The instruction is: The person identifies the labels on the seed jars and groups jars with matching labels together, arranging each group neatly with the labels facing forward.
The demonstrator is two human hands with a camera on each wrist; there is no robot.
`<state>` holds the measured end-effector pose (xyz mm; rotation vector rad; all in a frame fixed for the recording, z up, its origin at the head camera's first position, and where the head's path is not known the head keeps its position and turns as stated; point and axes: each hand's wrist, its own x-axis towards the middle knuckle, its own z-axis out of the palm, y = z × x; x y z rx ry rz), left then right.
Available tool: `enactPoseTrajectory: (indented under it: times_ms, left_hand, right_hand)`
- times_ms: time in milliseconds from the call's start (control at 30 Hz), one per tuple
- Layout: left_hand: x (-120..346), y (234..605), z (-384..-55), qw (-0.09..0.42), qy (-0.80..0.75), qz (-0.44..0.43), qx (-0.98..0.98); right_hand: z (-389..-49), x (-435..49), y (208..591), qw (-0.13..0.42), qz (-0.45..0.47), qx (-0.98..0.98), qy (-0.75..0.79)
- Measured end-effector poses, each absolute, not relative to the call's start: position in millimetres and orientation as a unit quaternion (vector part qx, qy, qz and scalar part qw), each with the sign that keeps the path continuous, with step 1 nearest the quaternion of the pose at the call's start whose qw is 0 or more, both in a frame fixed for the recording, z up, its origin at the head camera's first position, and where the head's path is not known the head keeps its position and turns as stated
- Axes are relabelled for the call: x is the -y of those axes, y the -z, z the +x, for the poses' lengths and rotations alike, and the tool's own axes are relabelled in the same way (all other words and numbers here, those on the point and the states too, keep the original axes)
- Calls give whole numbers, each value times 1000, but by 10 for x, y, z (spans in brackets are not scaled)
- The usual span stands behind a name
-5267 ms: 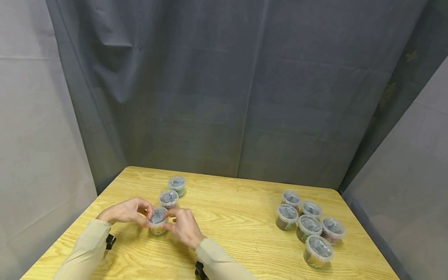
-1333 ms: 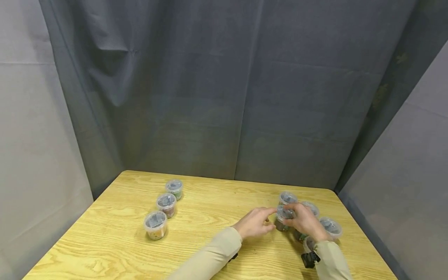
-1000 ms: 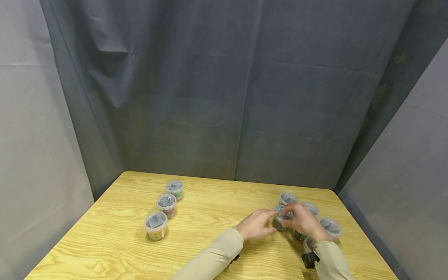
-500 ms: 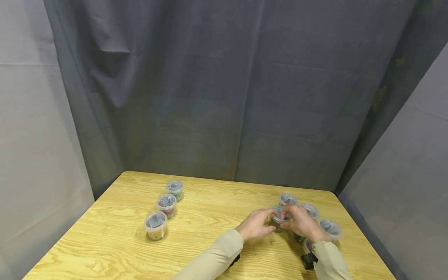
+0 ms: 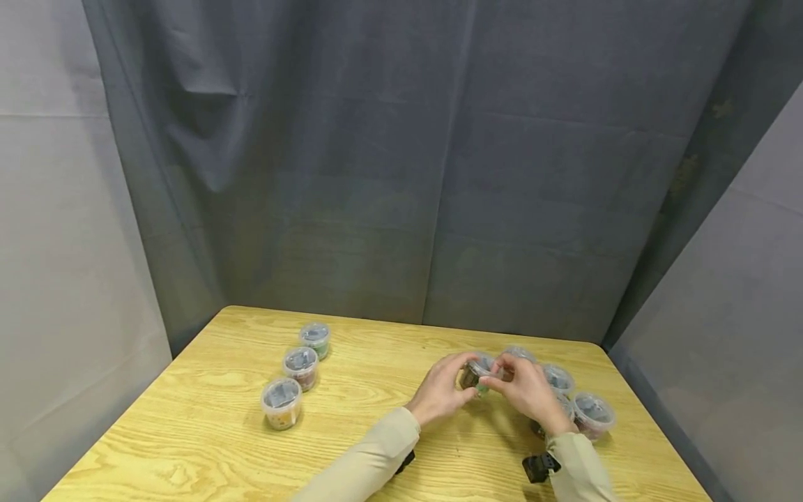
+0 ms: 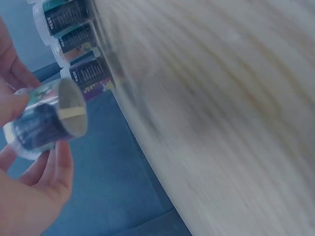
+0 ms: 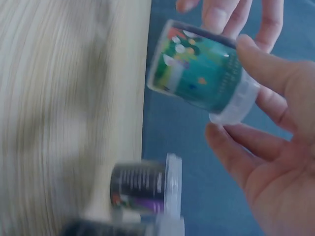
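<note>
A small plastic tub with a clear lid is held off the table between both hands. My left hand grips its left side, and my right hand pinches it from the right near the lid. In the right wrist view the tub shows a teal and green printed label. Tilted in the left wrist view, the tub turns its round base to the camera. Behind the right hand stand several similar lidded tubs, such as one with a pinkish label; others there are partly hidden by hand and sleeve.
On the left of the wooden table, three tubs stand in a slanting row: a far one, a middle one and a near one. A dark grey curtain hangs behind the table's back edge.
Earlier both hands were at the near left tub; they then moved to the right group. Since half a second ago the gripped tub has been lifted and carried left, away from that group.
</note>
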<state>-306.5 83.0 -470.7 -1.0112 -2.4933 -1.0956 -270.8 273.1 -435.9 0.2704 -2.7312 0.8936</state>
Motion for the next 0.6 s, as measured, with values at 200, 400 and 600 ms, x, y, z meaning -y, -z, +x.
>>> enactPoseTrajectory:
  times_ms: [200,400,600]
  left_hand:
    - [-711,4727,-3077,156,394,-349,836]
    - [-582,4770,-3083,189,405,-323,834]
    - [-411,4750,-3138,198,424,-311,827]
  right_hand:
    - [-2735,-2530,4346,163,57,911,-375]
    - [-2785,-2271,4319,174,19,900,-399]
    - [-2832,-2106,4294,172,22,883,-436]
